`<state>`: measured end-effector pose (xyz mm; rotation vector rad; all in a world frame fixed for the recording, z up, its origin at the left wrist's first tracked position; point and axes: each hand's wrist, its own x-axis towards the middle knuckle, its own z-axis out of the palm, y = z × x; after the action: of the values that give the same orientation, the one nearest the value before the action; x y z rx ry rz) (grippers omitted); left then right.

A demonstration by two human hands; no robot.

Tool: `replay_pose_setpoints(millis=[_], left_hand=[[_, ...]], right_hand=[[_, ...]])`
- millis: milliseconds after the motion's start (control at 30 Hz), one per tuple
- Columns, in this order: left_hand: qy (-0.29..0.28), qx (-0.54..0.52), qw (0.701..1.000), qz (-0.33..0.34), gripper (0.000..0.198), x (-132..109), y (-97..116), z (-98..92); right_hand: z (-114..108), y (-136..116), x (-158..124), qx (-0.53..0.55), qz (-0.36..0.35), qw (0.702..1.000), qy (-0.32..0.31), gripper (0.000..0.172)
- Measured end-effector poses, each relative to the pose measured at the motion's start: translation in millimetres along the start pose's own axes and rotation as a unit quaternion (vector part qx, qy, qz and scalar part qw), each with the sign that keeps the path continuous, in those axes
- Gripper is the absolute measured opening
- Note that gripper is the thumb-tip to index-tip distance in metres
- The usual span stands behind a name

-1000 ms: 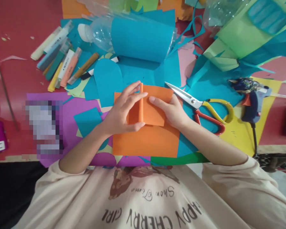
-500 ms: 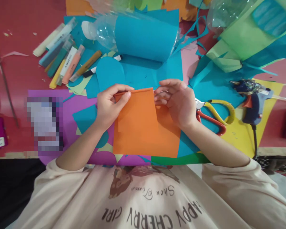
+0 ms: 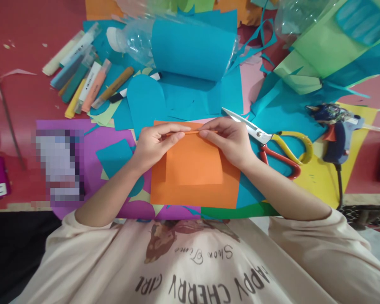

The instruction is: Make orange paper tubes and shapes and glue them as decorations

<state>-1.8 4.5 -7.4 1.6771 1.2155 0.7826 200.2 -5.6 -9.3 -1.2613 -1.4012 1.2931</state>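
Both of my hands pinch the far edge of a small orange paper sheet (image 3: 194,162), which has a narrow folded or rolled strip along that edge. My left hand (image 3: 156,143) is closed on the left part of the strip, thumb on the near side. My right hand (image 3: 231,139) is closed on the right part, its thumb close to the left one. Beneath lies a larger orange sheet (image 3: 193,196). Just right of my right hand rest scissors (image 3: 262,137) with one yellow and one red handle.
A plastic bottle wrapped in blue paper (image 3: 193,48) lies beyond my hands. Several markers (image 3: 91,84) are at the far left, a blurred-out object (image 3: 60,164) nearer. A glue gun (image 3: 338,137) rests on yellow paper (image 3: 319,188) at right. Blue and green paper scraps surround the work.
My right hand has come left and now pinches the small sheet's edge. The sheet has moved nearer to me and straightened. The scissors' blades have come into view.
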Motion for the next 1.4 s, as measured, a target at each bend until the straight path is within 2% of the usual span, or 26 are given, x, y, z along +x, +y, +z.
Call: replay_pose_setpoints(millis=[133, 233, 433, 733, 1033, 1167, 1300, 1400], left_hand=[[-0.003, -0.012, 1.0, -0.008, 0.022, -0.4, 1.6, -1.4], [-0.001, -0.015, 1.0, -0.017, 0.025, -1.5, 2.2, -1.3], [-0.038, -0.028, 0.999, -0.027, 0.026, -0.5, 4.4, -1.7], [-0.001, 0.007, 1.0, -0.007, 0.026, -0.9, 3.2, -1.9], [-0.003, -0.023, 0.999, -0.036, 0.019, 0.0, 4.8, -1.3], [-0.002, -0.006, 0.999, -0.037, 0.02, -0.3, 4.5, -1.1], [-0.017, 0.018, 1.0, -0.012, 0.018, -1.3, 2.9, -0.1], [-0.03, 0.016, 0.999, 0.003, 0.018, -1.9, 2.4, 0.6]], right_hand=[[-1.6, -0.3, 0.4, 0.034, 0.019, 0.999, -0.009, 0.013], [-1.7, -0.9, 0.1, 0.021, 0.021, 1.0, -0.006, 0.01], [-0.6, -2.6, -1.2, -0.001, 0.012, 1.0, -0.004, 0.007], [-0.2, -2.7, -0.3, 0.029, 0.011, 1.0, -0.001, 0.003], [-0.1, -0.7, 0.1, 0.048, 0.002, 0.999, -0.005, 0.007], [-0.4, 0.7, 0.5, 0.039, 0.01, 0.999, -0.028, 0.002], [1.0, 2.5, 0.3, 0.043, 0.017, 0.998, -0.049, 0.018], [1.7, 2.0, -0.1, 0.021, 0.014, 0.999, -0.048, 0.016]])
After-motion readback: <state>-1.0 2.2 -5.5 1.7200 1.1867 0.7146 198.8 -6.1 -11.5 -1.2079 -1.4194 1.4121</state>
